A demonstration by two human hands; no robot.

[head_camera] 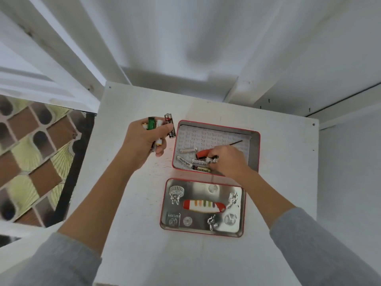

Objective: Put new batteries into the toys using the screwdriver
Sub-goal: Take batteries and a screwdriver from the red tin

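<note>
An open red-rimmed tin (254,149) lies on a small white table (278,193). Inside it are several loose batteries (188,162) and a screwdriver (202,154) with a red handle and a thin dark shaft. My right hand (226,159) reaches into the tin with curled fingers pinching a small white battery beside the red handle. My left hand (144,141) hovers left of the tin and grips a bunch of batteries (161,126), one black and red, one green, others white. No toy is in view.
The tin's lid (243,215) lies upside down just in front of the tin, with embossed figures and a striped oval on it. A patterned rug (31,157) covers the floor to the left. White walls and boards stand behind the table.
</note>
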